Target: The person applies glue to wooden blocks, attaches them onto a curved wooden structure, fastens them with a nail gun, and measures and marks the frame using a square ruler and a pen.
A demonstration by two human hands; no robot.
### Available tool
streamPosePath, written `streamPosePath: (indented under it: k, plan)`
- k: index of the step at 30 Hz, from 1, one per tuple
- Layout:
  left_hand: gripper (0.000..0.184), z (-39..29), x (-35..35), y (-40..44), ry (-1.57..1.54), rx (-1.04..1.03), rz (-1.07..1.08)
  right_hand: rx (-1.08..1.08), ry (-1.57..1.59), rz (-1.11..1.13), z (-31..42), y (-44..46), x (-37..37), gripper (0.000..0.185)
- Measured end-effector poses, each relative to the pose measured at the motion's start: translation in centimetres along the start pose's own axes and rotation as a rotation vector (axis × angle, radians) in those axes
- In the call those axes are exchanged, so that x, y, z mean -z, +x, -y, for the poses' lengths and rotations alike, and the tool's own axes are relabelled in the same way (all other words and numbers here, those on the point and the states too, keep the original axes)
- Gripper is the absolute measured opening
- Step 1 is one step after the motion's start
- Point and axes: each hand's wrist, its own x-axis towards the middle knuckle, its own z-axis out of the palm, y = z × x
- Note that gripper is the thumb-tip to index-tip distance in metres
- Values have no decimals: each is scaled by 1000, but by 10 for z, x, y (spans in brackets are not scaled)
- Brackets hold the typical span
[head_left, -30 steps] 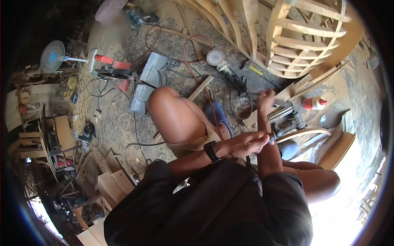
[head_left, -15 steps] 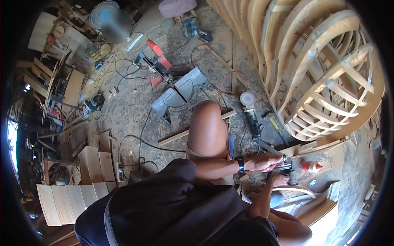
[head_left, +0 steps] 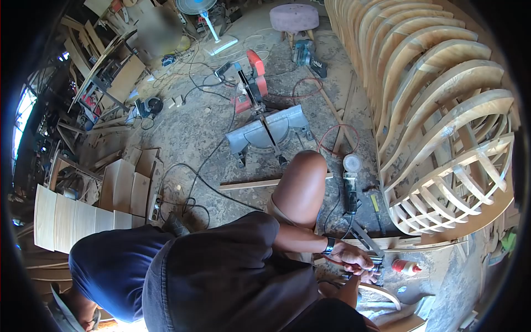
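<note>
My left hand (head_left: 354, 255), with a dark watch on its wrist, is closed at the bottom right, its fingers curled beside a metal tool (head_left: 377, 261) low over the floor. Just below it, my right hand (head_left: 367, 275) is closed close against the same tool. The fingers overlap, and what each hand grips is too small to make out. A red hose (head_left: 328, 260) passes next to my left wrist. Right of the hands lies a red and white bottle (head_left: 406, 267). A curved wood strip (head_left: 389, 293) reaches out below them.
Ribbed wooden frame (head_left: 442, 122) fills the right. Miter saw (head_left: 268, 131), grinder (head_left: 350, 191) and cords lie on the floor (head_left: 182, 133). A purple stool (head_left: 294, 17) and fan stand at the back. Wooden panels (head_left: 72, 218) and a person in dark blue (head_left: 116, 271) are at lower left.
The view has swung, showing more of the frame and a person at lower left. My right hand, first stretched out beyond my left, has come back beside it near the metal tool.
</note>
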Motion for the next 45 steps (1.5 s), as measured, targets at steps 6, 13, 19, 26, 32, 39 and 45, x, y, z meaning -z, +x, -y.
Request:
streamPosePath:
  k: [6,13,19,26,32,39,45]
  plan:
    - [38,9,8,10,-72,-88,-62,-25,64,16,6,5,9,23]
    - [63,-10,11,16,-111,-205,-185,-53,252,2,14,6,33,22]
    - [62,-24,13,27,-33,-283,-231,26,614,-16,43,-17,71,22]
    - [52,-19,14,37,372,-369,-322,461,646,-216,153,-163,144,28]
    - [45,-15,10,32,628,-367,-397,653,1159,299,207,-203,196,26]
    - [46,-17,-5,26,494,-337,-285,814,1174,144,222,-266,190,35]
    - [49,-7,-4,22,663,-203,-260,747,1172,164,212,-269,187,47]
